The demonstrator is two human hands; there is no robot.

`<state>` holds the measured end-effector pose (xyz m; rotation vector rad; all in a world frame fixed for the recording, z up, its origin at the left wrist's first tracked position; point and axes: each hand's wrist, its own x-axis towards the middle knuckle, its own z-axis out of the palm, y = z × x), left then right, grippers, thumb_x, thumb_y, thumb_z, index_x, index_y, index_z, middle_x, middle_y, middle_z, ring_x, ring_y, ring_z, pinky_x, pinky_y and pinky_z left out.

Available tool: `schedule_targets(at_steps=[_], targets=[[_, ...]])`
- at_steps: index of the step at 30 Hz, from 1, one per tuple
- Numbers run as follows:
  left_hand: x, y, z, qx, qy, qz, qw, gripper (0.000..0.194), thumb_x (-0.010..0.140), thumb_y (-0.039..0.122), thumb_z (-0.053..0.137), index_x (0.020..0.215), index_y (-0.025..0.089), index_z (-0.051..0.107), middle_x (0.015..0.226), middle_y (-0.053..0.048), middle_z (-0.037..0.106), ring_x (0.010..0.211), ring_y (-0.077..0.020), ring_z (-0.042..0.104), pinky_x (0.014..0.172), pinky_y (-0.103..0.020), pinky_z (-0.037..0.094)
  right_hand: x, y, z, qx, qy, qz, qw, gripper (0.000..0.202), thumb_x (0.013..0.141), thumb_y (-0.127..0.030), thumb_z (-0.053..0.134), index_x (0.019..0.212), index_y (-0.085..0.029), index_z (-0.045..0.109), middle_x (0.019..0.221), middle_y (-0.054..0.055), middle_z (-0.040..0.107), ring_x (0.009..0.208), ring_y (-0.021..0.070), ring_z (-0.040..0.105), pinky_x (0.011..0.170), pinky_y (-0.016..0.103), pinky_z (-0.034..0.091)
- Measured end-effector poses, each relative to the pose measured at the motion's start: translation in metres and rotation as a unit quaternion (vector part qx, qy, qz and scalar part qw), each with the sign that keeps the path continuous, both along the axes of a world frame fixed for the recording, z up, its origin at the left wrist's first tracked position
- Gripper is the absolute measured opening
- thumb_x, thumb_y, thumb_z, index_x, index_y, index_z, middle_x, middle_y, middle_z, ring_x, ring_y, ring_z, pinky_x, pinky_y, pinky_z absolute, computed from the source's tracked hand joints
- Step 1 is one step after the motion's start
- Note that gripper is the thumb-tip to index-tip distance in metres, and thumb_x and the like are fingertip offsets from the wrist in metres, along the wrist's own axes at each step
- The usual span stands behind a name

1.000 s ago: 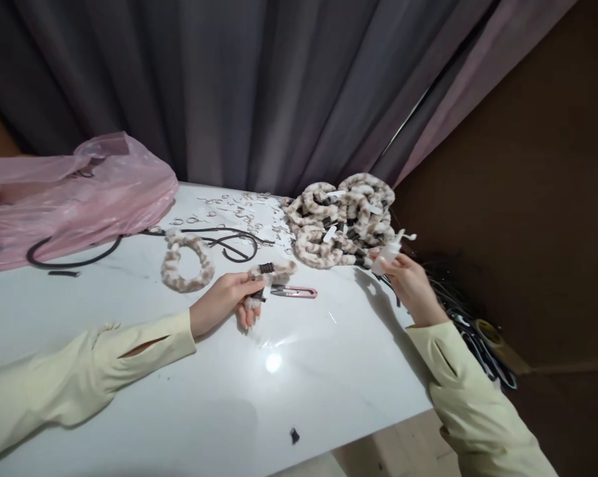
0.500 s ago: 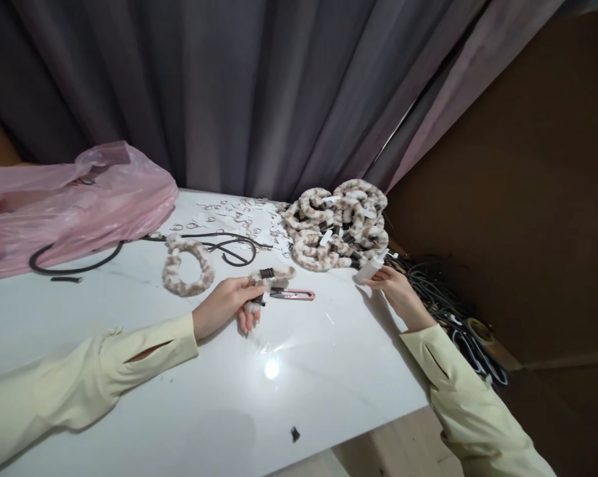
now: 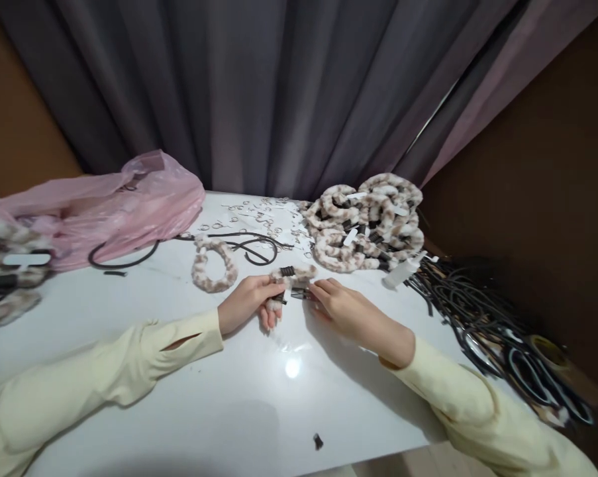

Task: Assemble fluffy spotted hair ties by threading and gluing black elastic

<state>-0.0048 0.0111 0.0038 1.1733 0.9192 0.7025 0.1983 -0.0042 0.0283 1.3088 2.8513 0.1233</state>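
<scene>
The left hand [image 3: 246, 303] pinches a fuzzy band [image 3: 306, 271] mid-table; the right hand's [image 3: 353, 313] fingers reach the snips [image 3: 299, 293] just beside, grip unclear. Tabletop [image 3: 249, 411] stretches nearward past a black scrap [image 3: 318, 441]; cords [image 3: 450, 291] crowd its right edge.

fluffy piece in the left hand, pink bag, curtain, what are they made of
Fluffy piece: probably plush faux fur; short, mottled pile. Pink bag: apparently thin, glossy plastic film, with crinkles and highlights. Curtain: seemingly matte fabric, hanging in soft folds.

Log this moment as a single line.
left hand: holding furry piece | right hand: over snips, grip unclear | white bottle: beside furry pile
</scene>
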Motion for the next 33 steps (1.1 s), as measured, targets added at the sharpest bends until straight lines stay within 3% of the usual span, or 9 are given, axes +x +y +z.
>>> schedule_targets(at_steps=[5, 7, 9, 12, 15, 17, 20, 26, 33], targets=[[-0.003, 0.002, -0.004, -0.013, -0.034, 0.002, 0.999, 0.027, 0.08, 0.036, 0.055, 0.074, 0.01, 0.054, 0.054, -0.005, 0.061, 0.037, -0.0126, 0.055, 0.034, -0.02, 0.046, -0.006, 0.023, -0.022, 0.083, -0.055, 0.012, 0.995, 0.015, 0.085, -0.005, 0.043, 0.083, -0.011, 0.057, 0.083, 0.011, 0.058, 0.076, 0.0226, 0.054, 0.065, 0.032, 0.046], [-0.005, 0.003, -0.005, -0.023, -0.05, 0.005, 0.998, 0.027, 0.08, 0.036, 0.055, 0.074, 0.01, 0.054, 0.054, -0.005, 0.061, 0.036, -0.0126, 0.055, 0.034, -0.02, 0.045, 0.003, 0.023, -0.022, 0.064, 0.021, -0.013, 0.998, 0.014, 0.085, -0.007, 0.042, 0.079, -0.013, 0.053, 0.08, 0.01, 0.057, 0.072, 0.0207, 0.053, 0.061, 0.03, 0.044], [-0.006, 0.003, -0.004, -0.029, -0.067, 0.014, 0.997, 0.026, 0.079, 0.035, 0.056, 0.074, 0.009, 0.055, 0.053, -0.006, 0.061, 0.036, -0.0125, 0.055, 0.034, -0.02, 0.044, 0.013, 0.02, -0.015, 0.015, 0.166, -0.046, 0.985, 0.016, 0.088, -0.01, 0.038, 0.078, -0.015, 0.05, 0.075, 0.008, 0.056, 0.065, 0.017, 0.053, 0.057, 0.027, 0.042], [-0.007, 0.003, -0.004, -0.03, -0.087, 0.03, 0.995, 0.026, 0.079, 0.034, 0.056, 0.069, 0.01, 0.054, 0.053, -0.006, 0.061, 0.036, -0.0126, 0.055, 0.034, -0.019, 0.043, 0.02, 0.014, 0.001, -0.108, 0.372, -0.091, 0.917, 0.019, 0.091, -0.022, 0.035, 0.08, -0.017, 0.049, 0.059, 0.0, 0.051, 0.049, 0.0116, 0.048, 0.051, 0.024, 0.039], [-0.009, 0.003, -0.003, -0.037, -0.107, 0.048, 0.992, 0.026, 0.079, 0.034, 0.055, 0.067, 0.01, 0.054, 0.053, -0.006, 0.061, 0.036, -0.0127, 0.055, 0.034, -0.019, 0.043, 0.017, 0.007, 0.016, -0.215, 0.475, -0.135, 0.843, 0.026, 0.089, -0.04, 0.043, 0.087, -0.017, 0.053, 0.054, -0.004, 0.046, 0.043, 0.009, 0.042, 0.044, 0.022, 0.034], [-0.009, 0.003, -0.001, -0.045, -0.119, 0.057, 0.99, 0.025, 0.079, 0.032, 0.055, 0.07, 0.009, 0.056, 0.053, -0.006, 0.061, 0.036, -0.0127, 0.055, 0.035, -0.019, 0.044, 0.011, 0.002, 0.02, -0.255, 0.485, -0.152, 0.823, 0.031, 0.08, -0.047, 0.056, 0.084, -0.016, 0.056, 0.056, -0.003, 0.049, 0.045, 0.0085, 0.042, 0.043, 0.021, 0.033], [-0.009, 0.003, 0.0, -0.053, -0.134, 0.066, 0.987, 0.025, 0.079, 0.031, 0.054, 0.072, 0.008, 0.058, 0.053, -0.006, 0.061, 0.035, -0.0126, 0.054, 0.035, -0.02, 0.044, -0.001, -0.005, 0.014, -0.288, 0.479, -0.16, 0.814, 0.031, 0.068, -0.044, 0.069, 0.072, -0.014, 0.061, 0.059, 0.0, 0.056, 0.049, 0.0089, 0.045, 0.044, 0.021, 0.034], [-0.01, 0.003, -0.001, -0.055, -0.157, 0.06, 0.984, 0.023, 0.079, 0.03, 0.056, 0.076, 0.007, 0.059, 0.054, -0.006, 0.061, 0.036, -0.0118, 0.054, 0.036, -0.02, 0.044, -0.019, -0.011, -0.008, -0.292, 0.505, -0.165, 0.795, 0.029, 0.075, -0.039, 0.065, 0.065, -0.012, 0.066, 0.052, -0.001, 0.055, 0.047, 0.0066, 0.04, 0.044, 0.02, 0.031], [-0.01, 0.003, -0.001, -0.053, -0.169, 0.051, 0.983, 0.022, 0.082, 0.027, 0.051, 0.075, 0.007, 0.059, 0.054, -0.007, 0.062, 0.037, -0.0131, 0.055, 0.038, -0.021, 0.044, -0.024, -0.009, -0.01, -0.306, 0.525, -0.184, 0.773, 0.028, 0.074, -0.039, 0.066, 0.065, -0.013, 0.068, 0.05, -0.001, 0.055, 0.045, 0.0053, 0.037, 0.043, 0.02, 0.029]])
